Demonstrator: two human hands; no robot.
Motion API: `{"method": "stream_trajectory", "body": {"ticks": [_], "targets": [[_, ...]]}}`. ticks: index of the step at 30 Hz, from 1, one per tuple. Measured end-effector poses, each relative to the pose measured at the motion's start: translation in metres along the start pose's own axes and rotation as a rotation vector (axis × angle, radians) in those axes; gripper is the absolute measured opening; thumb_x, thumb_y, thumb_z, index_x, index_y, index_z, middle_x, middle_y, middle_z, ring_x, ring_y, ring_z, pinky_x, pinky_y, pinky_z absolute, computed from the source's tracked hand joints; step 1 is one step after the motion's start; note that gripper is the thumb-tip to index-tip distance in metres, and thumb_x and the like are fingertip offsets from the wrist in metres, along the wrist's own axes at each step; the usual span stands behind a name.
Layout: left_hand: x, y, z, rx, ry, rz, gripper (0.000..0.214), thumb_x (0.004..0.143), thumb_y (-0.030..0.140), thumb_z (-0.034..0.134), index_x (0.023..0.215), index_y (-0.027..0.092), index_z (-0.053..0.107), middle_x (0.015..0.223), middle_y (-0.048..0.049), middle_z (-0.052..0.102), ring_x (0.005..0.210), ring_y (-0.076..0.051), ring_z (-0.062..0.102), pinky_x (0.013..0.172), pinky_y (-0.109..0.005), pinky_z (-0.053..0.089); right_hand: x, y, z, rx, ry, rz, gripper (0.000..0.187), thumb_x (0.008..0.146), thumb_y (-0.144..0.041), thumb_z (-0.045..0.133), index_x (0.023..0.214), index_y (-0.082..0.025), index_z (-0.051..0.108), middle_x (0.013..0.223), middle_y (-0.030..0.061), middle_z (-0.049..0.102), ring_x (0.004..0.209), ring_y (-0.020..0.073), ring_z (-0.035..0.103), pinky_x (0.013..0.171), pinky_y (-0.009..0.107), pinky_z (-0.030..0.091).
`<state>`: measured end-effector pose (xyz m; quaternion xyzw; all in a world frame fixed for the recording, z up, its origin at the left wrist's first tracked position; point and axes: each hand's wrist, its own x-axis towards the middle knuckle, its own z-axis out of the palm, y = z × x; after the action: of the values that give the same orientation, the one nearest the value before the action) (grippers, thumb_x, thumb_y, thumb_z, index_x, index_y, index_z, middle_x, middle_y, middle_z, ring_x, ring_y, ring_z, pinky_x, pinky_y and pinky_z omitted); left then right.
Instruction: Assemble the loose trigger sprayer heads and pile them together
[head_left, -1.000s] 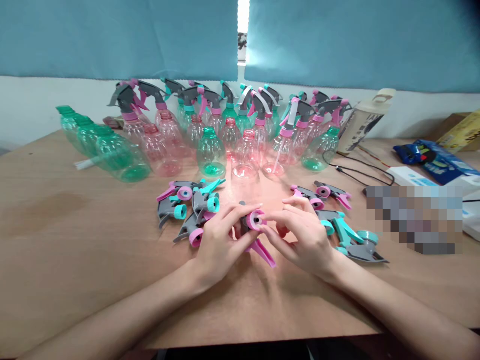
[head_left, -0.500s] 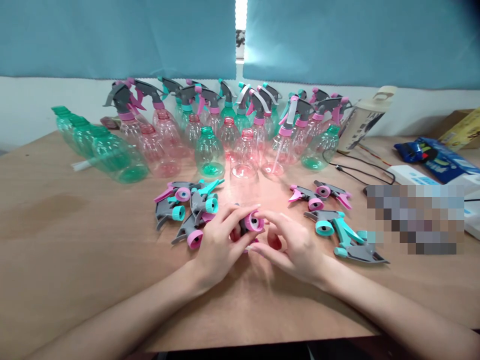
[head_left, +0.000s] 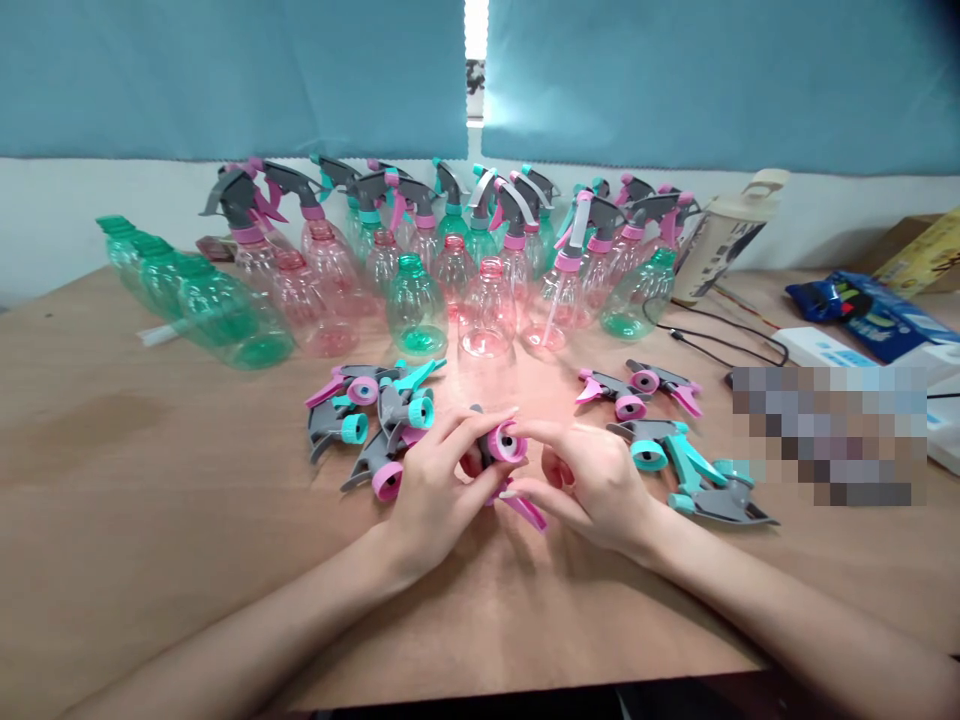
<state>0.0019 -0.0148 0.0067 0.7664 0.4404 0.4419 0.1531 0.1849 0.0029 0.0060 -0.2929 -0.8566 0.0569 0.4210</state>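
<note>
Near the middle of the table, my left hand [head_left: 444, 468] is closed around a grey-and-pink spray trigger head. The head's round pink collar [head_left: 508, 441] faces me, its opening showing, and its pink trigger [head_left: 527, 512] sticks out below. My right hand [head_left: 592, 475] is just to the right, thumb and forefinger apart. Its forefinger tip is at the collar's rim and its thumb tip lies by the trigger; firm contact is hard to judge. Loose spray heads lie on both sides: a pile [head_left: 386, 480] beside my left hand and several more [head_left: 649, 455] beyond my right.
Behind my hands stand rows of clear bottles, some open like the green bottle [head_left: 417, 310] and pink bottle [head_left: 487, 315], others with spray heads fitted. Green bottles [head_left: 232, 320] lean together at left. A cream tumbler [head_left: 724, 240], black cable [head_left: 727, 350] and blue packet [head_left: 892, 320] are at right.
My right hand has shifted slightly, and the pink trigger below the collar now shows. My left hand keeps its hold on the spray head. The whole view has moved a little.
</note>
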Motion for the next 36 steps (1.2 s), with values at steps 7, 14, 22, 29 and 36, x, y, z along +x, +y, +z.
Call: {"method": "stream_trajectory", "body": {"ticks": [7,14,22,29,36], "targets": [[-0.001,0.001,0.000,0.005,0.001,0.020,0.029,0.086,0.015,0.065,0.113,0.023,0.060,0.090,0.0015,0.056,0.064,-0.009,0.053,0.064,-0.021,0.047,-0.007,0.001,0.007,0.231,-0.062,-0.004,0.046,0.091,-0.046,0.055,0.123,-0.013,0.047,0.053,-0.0103,0.045,0.041,0.0080,0.043,0.044,0.019,0.037],[-0.002,0.002,-0.001,0.016,-0.022,0.040,0.033,0.085,0.013,0.065,0.115,0.024,0.058,0.093,0.0007,0.057,0.070,-0.010,0.055,0.066,-0.021,0.048,-0.002,0.005,-0.002,0.088,0.004,-0.015,0.027,0.093,-0.038,0.055,0.111,-0.017,0.057,0.056,-0.0073,0.052,0.044,0.0081,0.048,0.049,0.020,0.040],[-0.004,0.004,0.000,0.024,-0.011,0.129,0.030,0.086,0.007,0.060,0.112,0.021,0.057,0.096,0.0000,0.058,0.066,-0.008,0.055,0.061,-0.019,0.049,-0.009,0.002,0.004,0.399,-0.070,0.038,0.030,0.089,-0.027,0.061,0.114,-0.020,0.047,0.057,-0.0095,0.049,0.042,0.0061,0.047,0.044,0.017,0.038],[-0.003,0.005,0.000,0.058,-0.003,0.159,0.028,0.085,0.008,0.062,0.111,0.020,0.057,0.096,-0.0013,0.060,0.074,-0.011,0.060,0.065,-0.020,0.050,-0.011,0.000,0.002,0.448,-0.042,0.085,0.029,0.090,-0.029,0.060,0.113,-0.022,0.044,0.060,-0.0080,0.050,0.043,0.0069,0.049,0.044,0.017,0.039],[-0.003,0.006,-0.002,0.058,-0.011,0.177,0.028,0.086,0.009,0.062,0.111,0.019,0.057,0.093,-0.0011,0.060,0.079,-0.012,0.060,0.067,-0.020,0.050,-0.007,-0.006,-0.002,0.489,-0.076,0.174,0.014,0.094,-0.019,0.048,0.107,-0.022,0.044,0.059,-0.0078,0.050,0.043,0.0067,0.046,0.043,0.017,0.035]]}}
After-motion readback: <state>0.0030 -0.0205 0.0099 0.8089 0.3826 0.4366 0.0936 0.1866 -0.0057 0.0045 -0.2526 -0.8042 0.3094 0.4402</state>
